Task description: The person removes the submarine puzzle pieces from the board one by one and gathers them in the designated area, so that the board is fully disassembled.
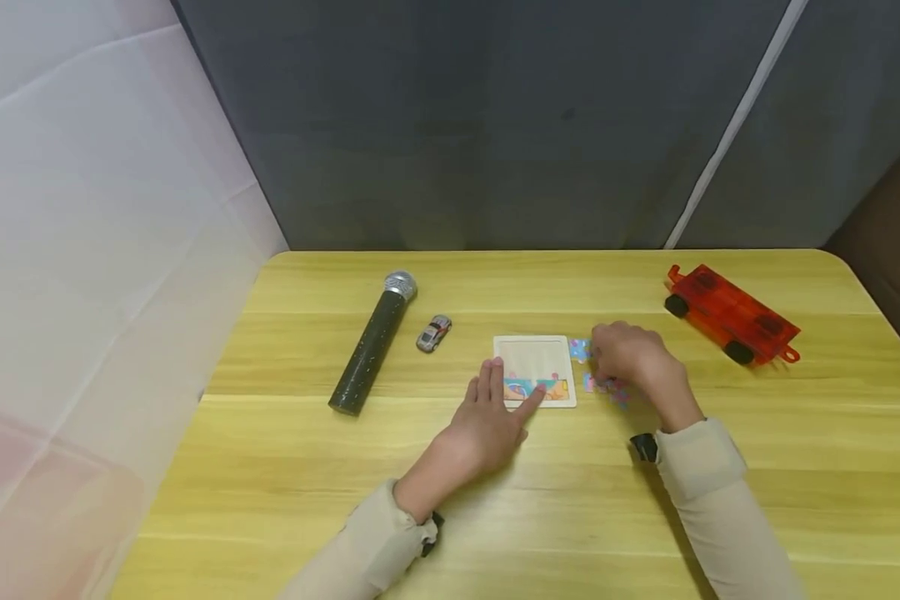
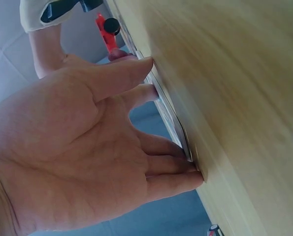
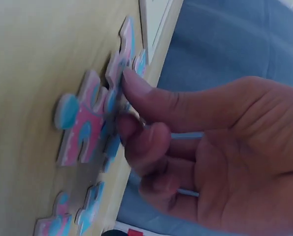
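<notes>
A small white puzzle tray [image 1: 534,357] lies mid-table with a few coloured pieces set in its bottom row. My left hand [image 1: 512,390] rests flat at the tray's near left corner, fingers straight, thumb on the fitted pieces; in the left wrist view its fingertips [image 2: 195,178] touch the tray's edge [image 2: 178,130]. Right of the tray lie several loose pink-and-blue puzzle pieces [image 1: 581,350]. My right hand [image 1: 609,368] hovers over them. In the right wrist view, thumb and curled forefinger of that hand [image 3: 129,105] pinch one puzzle piece [image 3: 117,69], beside another piece [image 3: 82,130] flat on the wood.
A black microphone [image 1: 373,343] with a silver head lies at the left, a small silver toy car [image 1: 433,333] beside it. A red transparent wheeled toy trailer [image 1: 731,315] sits at the far right. Grey curtain behind, white sheet on the left.
</notes>
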`<act>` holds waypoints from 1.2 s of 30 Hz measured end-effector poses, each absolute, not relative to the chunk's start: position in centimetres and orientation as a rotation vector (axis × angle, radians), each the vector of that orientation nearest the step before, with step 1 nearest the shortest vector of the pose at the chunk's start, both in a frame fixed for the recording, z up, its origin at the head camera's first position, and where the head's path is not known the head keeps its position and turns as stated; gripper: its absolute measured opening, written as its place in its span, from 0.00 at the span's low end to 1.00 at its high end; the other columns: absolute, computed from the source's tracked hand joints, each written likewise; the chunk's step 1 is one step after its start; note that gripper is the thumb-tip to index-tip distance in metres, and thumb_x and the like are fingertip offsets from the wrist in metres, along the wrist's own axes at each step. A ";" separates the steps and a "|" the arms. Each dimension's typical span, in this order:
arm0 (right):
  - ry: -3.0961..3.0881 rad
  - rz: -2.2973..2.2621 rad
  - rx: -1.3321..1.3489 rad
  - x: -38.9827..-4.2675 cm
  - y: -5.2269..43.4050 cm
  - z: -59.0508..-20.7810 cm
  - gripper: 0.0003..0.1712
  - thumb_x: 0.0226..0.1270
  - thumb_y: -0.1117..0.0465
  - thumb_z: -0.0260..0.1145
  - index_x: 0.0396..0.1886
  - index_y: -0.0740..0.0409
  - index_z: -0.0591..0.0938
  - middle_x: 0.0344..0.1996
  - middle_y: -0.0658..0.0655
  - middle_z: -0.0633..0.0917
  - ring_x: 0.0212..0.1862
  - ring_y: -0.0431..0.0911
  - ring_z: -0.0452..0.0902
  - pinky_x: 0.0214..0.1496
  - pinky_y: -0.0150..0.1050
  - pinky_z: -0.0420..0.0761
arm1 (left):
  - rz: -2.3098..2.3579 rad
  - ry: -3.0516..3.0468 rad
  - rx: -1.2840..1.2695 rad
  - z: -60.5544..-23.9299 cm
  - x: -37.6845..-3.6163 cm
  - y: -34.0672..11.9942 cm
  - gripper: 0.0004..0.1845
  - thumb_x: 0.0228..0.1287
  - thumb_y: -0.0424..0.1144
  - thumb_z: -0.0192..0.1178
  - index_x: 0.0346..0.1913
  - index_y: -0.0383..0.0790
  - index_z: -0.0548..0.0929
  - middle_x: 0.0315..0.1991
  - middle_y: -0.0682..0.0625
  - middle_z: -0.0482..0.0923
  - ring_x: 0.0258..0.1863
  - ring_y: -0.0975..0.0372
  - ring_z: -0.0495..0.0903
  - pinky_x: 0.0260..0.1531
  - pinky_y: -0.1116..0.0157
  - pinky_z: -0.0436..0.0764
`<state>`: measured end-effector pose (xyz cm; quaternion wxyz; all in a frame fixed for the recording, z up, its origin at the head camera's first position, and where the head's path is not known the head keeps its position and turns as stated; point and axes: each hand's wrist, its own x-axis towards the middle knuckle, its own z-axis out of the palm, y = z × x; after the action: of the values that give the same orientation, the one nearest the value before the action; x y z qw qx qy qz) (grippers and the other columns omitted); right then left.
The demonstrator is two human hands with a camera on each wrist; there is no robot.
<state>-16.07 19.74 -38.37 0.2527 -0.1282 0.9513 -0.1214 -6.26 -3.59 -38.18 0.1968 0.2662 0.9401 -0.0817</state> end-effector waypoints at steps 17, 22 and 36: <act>2.678 -0.633 -0.770 -12.2 16.3 -39.7 0.13 0.72 0.67 0.77 0.42 0.58 0.78 0.42 0.58 0.77 0.34 0.47 0.73 0.35 0.38 0.76 | -0.101 2.643 0.738 -38.4 -5.9 -4.4 0.37 0.89 0.52 0.51 0.91 0.54 0.51 0.88 0.25 0.43 0.89 0.38 0.46 0.85 0.48 0.62; 2.661 -0.646 -0.759 -12.3 16.3 -39.6 0.13 0.73 0.67 0.76 0.42 0.57 0.77 0.42 0.57 0.77 0.35 0.47 0.73 0.36 0.39 0.76 | -0.129 2.656 0.813 -38.4 -4.8 -5.0 0.37 0.88 0.51 0.53 0.90 0.45 0.55 0.90 0.36 0.45 0.90 0.43 0.48 0.85 0.46 0.63; 2.619 -0.787 -0.990 -13.1 17.2 -39.3 0.13 0.71 0.72 0.76 0.37 0.56 0.78 0.29 0.48 0.79 0.33 0.40 0.72 0.39 0.36 0.75 | -0.163 2.636 0.827 -38.5 -4.7 -4.9 0.36 0.89 0.51 0.52 0.90 0.46 0.56 0.91 0.42 0.47 0.90 0.47 0.48 0.84 0.46 0.64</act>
<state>-13.12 17.21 -39.34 0.1163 -0.3381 0.8944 -0.2689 -4.74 -4.90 -38.46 0.1858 0.2936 0.9359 -0.0580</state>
